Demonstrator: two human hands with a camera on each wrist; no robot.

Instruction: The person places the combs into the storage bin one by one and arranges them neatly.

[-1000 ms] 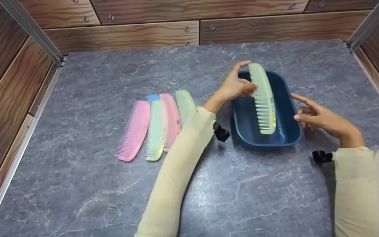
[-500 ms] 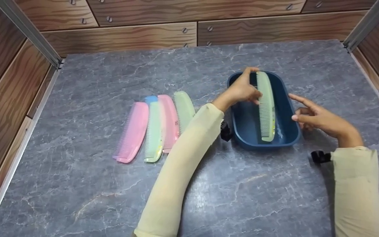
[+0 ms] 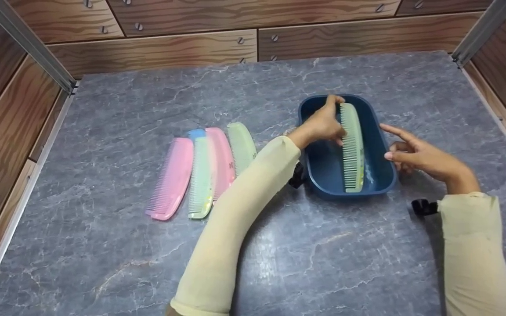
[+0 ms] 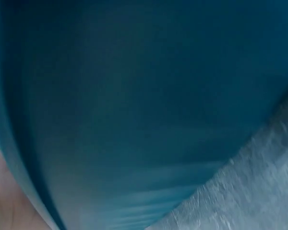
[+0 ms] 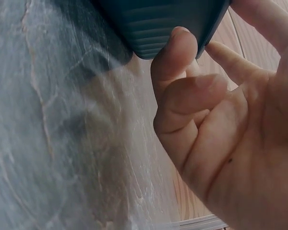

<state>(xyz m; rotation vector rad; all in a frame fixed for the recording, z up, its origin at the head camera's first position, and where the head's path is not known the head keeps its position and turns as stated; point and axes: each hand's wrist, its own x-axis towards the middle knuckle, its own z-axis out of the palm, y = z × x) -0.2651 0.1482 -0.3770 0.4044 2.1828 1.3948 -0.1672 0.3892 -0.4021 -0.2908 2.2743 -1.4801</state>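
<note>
In the head view my left hand (image 3: 324, 125) reaches over the near-left rim of a dark blue rectangular tub (image 3: 345, 193) and holds a pale green comb (image 3: 353, 149) lengthwise inside it. The index finger is at the comb's far end and the thumb at its toothed side. My right hand (image 3: 428, 156) touches the tub's right outer wall with index finger and thumb; in the right wrist view (image 5: 230, 129) its other fingers are bent and hold nothing. The left wrist view is filled by the tub's outer wall (image 4: 134, 105), hiding the comb.
To the left lie several combs: a pink comb (image 3: 173, 177), a light green comb (image 3: 200, 180), another pink comb (image 3: 221, 153) and a green comb (image 3: 242, 145) partly behind the left sleeve. A blue end (image 3: 196, 133) shows beneath. Wood-patterned panels (image 3: 191, 50) border the grey marbled table (image 3: 117, 109).
My left hand has lowered the green comb from above the tub down into it. The right hand has stayed at the tub's side. The head view has shifted slightly.
</note>
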